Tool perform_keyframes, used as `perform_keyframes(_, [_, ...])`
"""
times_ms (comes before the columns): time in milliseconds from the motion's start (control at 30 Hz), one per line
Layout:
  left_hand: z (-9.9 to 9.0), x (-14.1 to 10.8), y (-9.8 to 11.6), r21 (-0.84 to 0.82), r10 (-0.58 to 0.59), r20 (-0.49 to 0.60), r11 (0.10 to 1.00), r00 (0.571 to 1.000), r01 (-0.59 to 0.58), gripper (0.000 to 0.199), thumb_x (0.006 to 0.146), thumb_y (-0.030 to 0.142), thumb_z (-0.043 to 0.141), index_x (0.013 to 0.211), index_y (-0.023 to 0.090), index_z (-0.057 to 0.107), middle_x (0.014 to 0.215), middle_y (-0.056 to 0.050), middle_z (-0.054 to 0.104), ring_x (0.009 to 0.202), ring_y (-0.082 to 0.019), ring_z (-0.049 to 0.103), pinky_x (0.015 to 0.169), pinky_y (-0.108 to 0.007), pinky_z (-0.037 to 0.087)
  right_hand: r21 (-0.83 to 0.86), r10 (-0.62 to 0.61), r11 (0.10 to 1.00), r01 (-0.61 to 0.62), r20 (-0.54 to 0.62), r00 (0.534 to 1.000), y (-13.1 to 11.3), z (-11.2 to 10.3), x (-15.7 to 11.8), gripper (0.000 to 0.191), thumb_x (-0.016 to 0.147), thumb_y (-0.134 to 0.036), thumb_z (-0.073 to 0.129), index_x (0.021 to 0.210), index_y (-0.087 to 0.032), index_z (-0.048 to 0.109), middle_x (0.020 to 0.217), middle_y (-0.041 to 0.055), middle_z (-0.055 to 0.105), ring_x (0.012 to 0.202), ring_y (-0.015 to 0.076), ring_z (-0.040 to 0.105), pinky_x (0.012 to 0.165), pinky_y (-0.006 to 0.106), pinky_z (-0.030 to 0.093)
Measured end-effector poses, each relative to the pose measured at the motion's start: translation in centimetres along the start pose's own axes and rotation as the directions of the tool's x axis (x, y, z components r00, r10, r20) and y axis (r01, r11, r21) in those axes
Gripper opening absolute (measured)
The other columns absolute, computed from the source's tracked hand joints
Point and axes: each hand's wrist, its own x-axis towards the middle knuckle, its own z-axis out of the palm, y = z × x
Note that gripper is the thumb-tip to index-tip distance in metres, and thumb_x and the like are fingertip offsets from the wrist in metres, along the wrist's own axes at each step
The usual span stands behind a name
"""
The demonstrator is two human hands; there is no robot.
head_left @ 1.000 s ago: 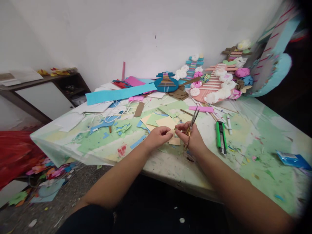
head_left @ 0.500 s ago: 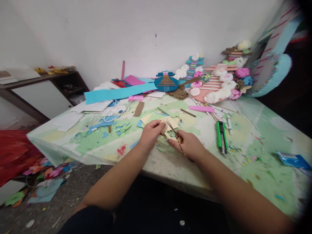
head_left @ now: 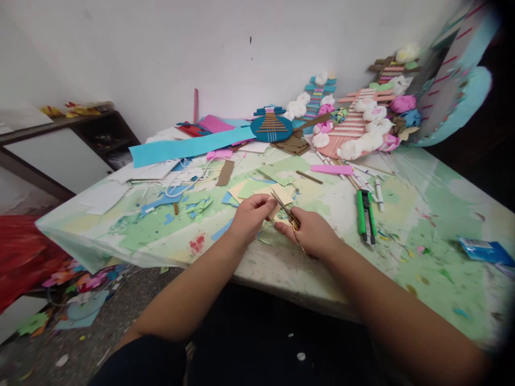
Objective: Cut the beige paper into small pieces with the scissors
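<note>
My left hand [head_left: 254, 215] pinches a small cream paper piece [head_left: 274, 210] near the table's front edge. Scissors [head_left: 290, 217] with gold-coloured handles are gripped in my right hand [head_left: 311, 231]; their blades point up and left, beside the fingers of my left hand and against the paper. Cream and pale green paper sheets [head_left: 251, 188] lie on the table just behind my hands. Small paper scraps rest below the blades.
A green cutter knife [head_left: 366, 217] and white markers [head_left: 379, 194] lie to the right. Behind are a blue strip [head_left: 189, 147], a teal paper instrument [head_left: 271, 127] and a pink one [head_left: 354, 126] with paper flowers. Blue packet [head_left: 485, 250] at far right.
The view has tilted down slightly, so the table items sit higher in the picture. The cream piece between my hands shows less, and the scissors remain in my right hand.
</note>
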Motion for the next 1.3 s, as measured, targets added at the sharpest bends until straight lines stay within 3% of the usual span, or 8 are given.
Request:
perform_keyframes(267, [-0.4,0.0,0.1,-0.092,-0.151,0.101,0.983,0.983,0.161,0.016,0.064,0.028,0.054,0.066,0.012,0.055,0.05,0.003,0.043,0.044,-0.003,0.035,0.042,-0.017,0.026,0.124,-0.098,0.988,0.089,0.068,0.993,0.1,-0.4,0.0,0.035,0.068,-0.054,0.037,0.071,-0.019,0.041,0.061,-0.0002,0.049,0.052,0.0101,0.039,0.048,0.021,0.027])
perform_keyframes(533, [-0.3,-0.2,0.3,-0.024,-0.084,0.086,0.996,0.993,0.087,0.015,0.065,0.027,0.052,0.064,0.012,0.056,0.049,0.003,0.044,0.045,-0.004,0.037,0.044,-0.018,0.028,0.112,-0.097,0.99,0.089,0.072,0.993,0.1,-0.3,0.0,0.033,0.07,-0.051,0.036,0.068,-0.019,0.038,0.059,-0.0003,0.049,0.052,0.0105,0.041,0.049,0.021,0.028])
perform_keyframes(900, [-0.4,-0.3,0.4,0.028,-0.077,0.065,0.997,0.995,0.075,0.015,0.063,0.027,0.055,0.062,0.012,0.056,0.049,0.003,0.045,0.046,-0.004,0.038,0.045,-0.018,0.029,-0.103,-0.039,0.994,0.042,0.033,0.999,0.0,0.0,0.2,0.04,0.072,-0.054,0.027,0.069,-0.018,0.044,0.056,0.0022,0.049,0.049,0.0122,0.04,0.044,0.022,0.022])
perform_keyframes(1067, [-0.3,-0.2,0.3,0.054,-0.054,0.126,0.997,0.991,0.047,0.018,0.065,0.03,0.052,0.061,0.012,0.054,0.051,0.003,0.045,0.048,-0.005,0.039,0.048,-0.019,0.031,-0.035,-0.047,0.998,0.048,0.007,0.999,0.3,0.0,0.3,0.038,0.073,-0.053,0.027,0.068,-0.018,0.043,0.057,0.002,0.05,0.05,0.0119,0.04,0.045,0.021,0.024])
perform_keyframes(1167, [-0.4,-0.2,0.5,0.155,-0.022,0.107,0.988,0.994,0.005,0.02,0.067,0.032,0.048,0.064,0.013,0.054,0.055,0.002,0.047,0.051,-0.006,0.042,0.051,-0.02,0.034,0.068,-0.035,0.997,0.036,-0.021,0.999,0.4,-0.2,0.3,0.038,0.072,-0.053,0.029,0.075,-0.019,0.044,0.063,0.0023,0.053,0.053,0.0124,0.043,0.047,0.021,0.027])
perform_keyframes(1233, [-1.1,-0.3,0.8,0.323,0.021,0.059,0.946,0.998,-0.039,0.021,0.07,0.032,0.044,0.07,0.014,0.055,0.06,0.0,0.051,0.055,-0.009,0.046,0.054,-0.022,0.036,0.119,-0.018,0.993,0.023,-0.041,0.999,0.4,-0.5,0.2,0.039,0.072,-0.054,0.029,0.08,-0.019,0.043,0.065,0.0024,0.053,0.055,0.0131,0.044,0.048,0.022,0.028])
perform_keyframes(1300, [-2.7,-0.7,1.3,0.597,0.117,0.001,0.796,0.993,-0.094,0.023,0.071,0.031,0.04,0.075,0.015,0.056,0.069,-0.003,0.056,0.064,-0.012,0.05,0.06,-0.025,0.038,0.144,0.011,0.99,-0.002,-0.061,0.998,0.5,-0.7,0.1,0.04,0.072,-0.055,0.028,0.083,-0.02,0.042,0.064,0.0023,0.053,0.054,0.0138,0.045,0.049,0.023,0.029])
